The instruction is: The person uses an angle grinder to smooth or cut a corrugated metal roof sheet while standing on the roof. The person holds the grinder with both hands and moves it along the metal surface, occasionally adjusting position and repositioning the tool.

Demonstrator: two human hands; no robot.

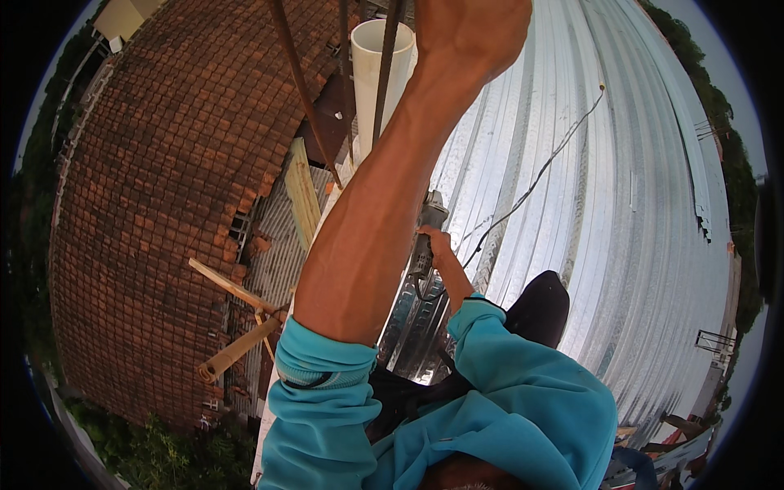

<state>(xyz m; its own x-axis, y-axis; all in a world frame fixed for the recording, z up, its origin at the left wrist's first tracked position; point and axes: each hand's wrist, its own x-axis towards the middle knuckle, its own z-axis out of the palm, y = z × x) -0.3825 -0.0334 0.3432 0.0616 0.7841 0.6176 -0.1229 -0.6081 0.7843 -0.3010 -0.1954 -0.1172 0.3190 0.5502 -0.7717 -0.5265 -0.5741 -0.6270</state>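
My right hand is closed around the body of an angle grinder, low over the metal roofing beside my bent leg. A cord curves from the grinder's lower end. My left arm stretches up and away, crossing in front of the grinder's left side. At the upper edge my left hand shows only its back and wrist; its fingers are out of view, so I cannot tell what it touches. Nearest to it stand a steel rod and a wide white plastic pipe, both upright.
Ribbed metal sheets cover the right side, with a dark cable across them. On the left lies a tiled roof. Between them are a wooden plank, a bamboo pole and another steel rod. My dark-covered foot rests on the sheets.
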